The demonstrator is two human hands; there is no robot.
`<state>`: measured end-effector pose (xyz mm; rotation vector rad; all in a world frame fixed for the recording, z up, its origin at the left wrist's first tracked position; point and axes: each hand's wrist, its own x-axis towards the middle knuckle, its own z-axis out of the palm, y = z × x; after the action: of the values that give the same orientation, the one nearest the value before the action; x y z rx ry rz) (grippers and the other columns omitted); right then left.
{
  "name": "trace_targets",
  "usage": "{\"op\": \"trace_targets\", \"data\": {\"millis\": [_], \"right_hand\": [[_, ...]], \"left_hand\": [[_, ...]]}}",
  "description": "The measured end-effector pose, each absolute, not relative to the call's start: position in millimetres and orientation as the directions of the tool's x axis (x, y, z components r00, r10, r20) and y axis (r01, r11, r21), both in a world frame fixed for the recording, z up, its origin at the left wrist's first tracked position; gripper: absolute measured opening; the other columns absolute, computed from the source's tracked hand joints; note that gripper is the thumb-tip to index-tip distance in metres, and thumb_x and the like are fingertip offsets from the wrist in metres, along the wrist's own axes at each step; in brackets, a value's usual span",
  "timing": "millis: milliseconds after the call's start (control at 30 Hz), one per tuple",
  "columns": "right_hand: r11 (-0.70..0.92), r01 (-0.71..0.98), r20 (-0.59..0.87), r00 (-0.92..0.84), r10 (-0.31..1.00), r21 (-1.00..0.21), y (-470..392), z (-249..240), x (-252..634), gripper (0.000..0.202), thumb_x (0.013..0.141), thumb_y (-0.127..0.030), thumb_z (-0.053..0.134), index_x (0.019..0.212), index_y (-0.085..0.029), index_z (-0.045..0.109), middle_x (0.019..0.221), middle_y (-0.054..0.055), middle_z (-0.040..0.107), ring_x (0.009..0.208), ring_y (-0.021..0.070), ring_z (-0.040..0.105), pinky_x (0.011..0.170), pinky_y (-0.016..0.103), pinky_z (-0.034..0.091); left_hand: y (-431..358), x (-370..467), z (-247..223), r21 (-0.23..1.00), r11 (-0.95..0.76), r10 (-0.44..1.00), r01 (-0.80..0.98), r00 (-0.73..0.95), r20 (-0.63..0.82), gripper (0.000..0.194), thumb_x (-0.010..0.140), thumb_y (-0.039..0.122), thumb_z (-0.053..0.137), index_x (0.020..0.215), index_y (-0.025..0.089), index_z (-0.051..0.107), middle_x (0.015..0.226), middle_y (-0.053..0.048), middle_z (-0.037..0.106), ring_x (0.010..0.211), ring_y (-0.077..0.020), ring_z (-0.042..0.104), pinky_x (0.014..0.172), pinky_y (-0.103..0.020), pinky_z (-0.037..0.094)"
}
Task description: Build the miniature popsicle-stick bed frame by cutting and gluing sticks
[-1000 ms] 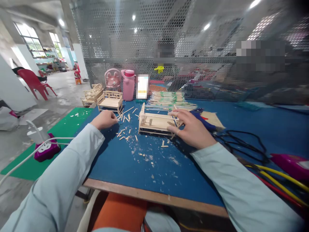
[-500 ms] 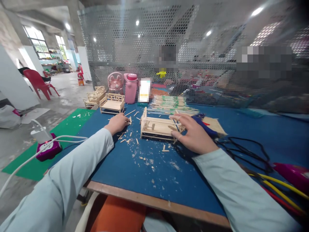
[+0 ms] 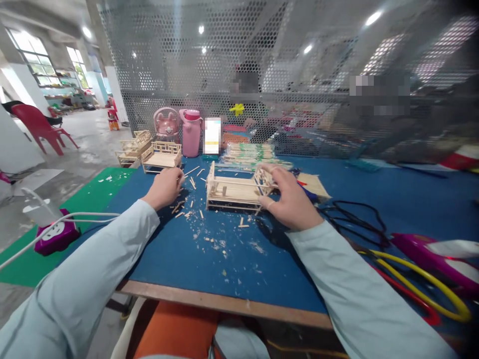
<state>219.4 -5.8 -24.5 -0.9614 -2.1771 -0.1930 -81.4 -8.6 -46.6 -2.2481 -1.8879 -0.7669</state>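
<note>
A miniature bed or bench frame of thin wooden sticks (image 3: 234, 189) stands upright on the blue table (image 3: 224, 259). My right hand (image 3: 294, 199) grips its right end, thumb at the front and fingers over the top rail. To the left, my left hand (image 3: 165, 188) is held just above the table among scattered stick offcuts (image 3: 192, 183), its fingers curled together. What sits between those fingertips, if anything, is too small to make out. Behind my left hand stands a finished-looking little wooden bed (image 3: 162, 158), with more such pieces (image 3: 132, 147) beside it.
Bundled sticks in plastic (image 3: 249, 153), a lit phone (image 3: 212, 137) and a pink bottle (image 3: 191, 134) line the back before a perforated metal screen (image 3: 168, 65). Black cable (image 3: 359, 219), yellow cable (image 3: 422, 279) and a purple power strip (image 3: 415, 244) lie right. Another purple socket (image 3: 56, 234) is left.
The view has swung to the right, shifting everything leftward. My left hand has drawn back slightly from the loose offcuts, fingers curled. My right hand stays at the frame's right end.
</note>
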Motion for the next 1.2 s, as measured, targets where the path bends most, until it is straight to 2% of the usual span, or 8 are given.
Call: {"op": "trace_targets", "data": {"millis": [100,233,400,633,833,967,1100,1200], "right_hand": [[0.693,0.706,0.791,-0.338,0.509,-0.145,-13,-22,212,0.049,0.071,-0.019,0.057,0.12,-0.019,0.052,0.117,0.013,0.058,0.112,0.0307,0.051,0.097,0.049,0.039],[0.716,0.68,0.905,-0.186,0.382,-0.162,-31,-18,196,0.025,0.077,-0.024,0.057,0.101,-0.019,0.062,0.088,0.008,0.064,0.085,0.0235,0.059,0.08,0.04,0.047],[0.838,0.477,0.843,-0.308,0.441,-0.264,-53,-17,174,0.016,0.081,-0.025,0.056,0.094,-0.019,0.064,0.066,-0.001,0.059,0.056,0.0121,0.053,0.057,0.026,0.046],[0.781,0.324,0.686,-0.375,0.624,-0.533,-56,-23,165,0.01,0.079,-0.023,0.059,0.073,-0.02,0.067,0.07,0.001,0.069,0.066,0.0135,0.062,0.063,0.025,0.049],[0.429,0.065,0.384,-0.341,0.858,-0.901,-47,-25,162,0.02,0.07,-0.033,0.065,0.085,-0.02,0.066,0.073,0.0,0.069,0.061,0.0124,0.061,0.063,0.028,0.051],[0.37,0.177,0.271,-0.417,0.868,-0.912,-47,-22,161,0.016,0.071,-0.033,0.063,0.07,-0.018,0.065,0.062,-0.002,0.064,0.053,0.0098,0.053,0.056,0.025,0.047],[0.525,0.281,0.445,-0.302,0.843,-0.804,-45,-17,161,0.015,0.072,-0.031,0.063,0.066,-0.018,0.066,0.067,0.0,0.066,0.062,0.0132,0.058,0.065,0.028,0.047],[0.579,0.319,0.528,-0.237,0.815,-0.75,-41,-12,159,0.014,0.075,-0.03,0.06,0.068,-0.018,0.064,0.065,-0.001,0.065,0.062,0.0138,0.058,0.063,0.028,0.048]], "left_hand": [[-13,-78,-45,0.377,-0.274,0.888,0.885,0.082,0.453,0.011,0.083,0.019,0.05,0.082,0.017,0.06,0.077,-0.006,0.065,0.071,-0.0176,0.056,0.068,-0.029,0.042],[-26,-63,-35,0.451,-0.428,0.741,0.783,0.019,0.671,0.006,0.076,0.017,0.062,0.082,0.016,0.063,0.073,-0.002,0.064,0.066,-0.013,0.054,0.066,-0.024,0.042],[-60,-26,-27,0.415,-0.688,0.56,0.595,0.072,0.826,0.009,0.08,0.024,0.062,0.082,0.018,0.068,0.078,-0.003,0.069,0.071,-0.0117,0.059,0.068,-0.022,0.044],[-74,0,-40,0.819,-0.464,0.885,0.339,0.145,0.442,0.022,0.075,0.034,0.066,0.066,0.014,0.067,0.058,0.002,0.061,0.055,-0.0088,0.049,0.053,-0.02,0.035],[-73,9,-44,0.994,-0.06,0.987,-0.088,0.144,0.073,0.046,0.064,0.057,0.066,0.058,0.013,0.055,0.05,0.004,0.05,0.047,-0.0063,0.045,0.049,-0.02,0.035],[-72,15,-51,0.973,0.066,0.972,-0.223,0.234,-0.013,0.051,0.059,0.063,0.067,0.063,0.014,0.052,0.053,0.005,0.05,0.045,-0.0048,0.046,0.051,-0.02,0.04],[-65,8,-54,0.998,0.026,0.991,-0.054,0.132,-0.019,0.05,0.07,0.064,0.055,0.06,0.015,0.05,0.05,0.005,0.048,0.039,-0.0056,0.042,0.042,-0.02,0.034],[-57,-4,-53,0.985,-0.124,0.99,0.122,-0.051,0.131,0.046,0.083,0.055,0.043,0.063,0.016,0.053,0.048,0.005,0.043,0.039,-0.0074,0.039,0.042,-0.022,0.032]]}}
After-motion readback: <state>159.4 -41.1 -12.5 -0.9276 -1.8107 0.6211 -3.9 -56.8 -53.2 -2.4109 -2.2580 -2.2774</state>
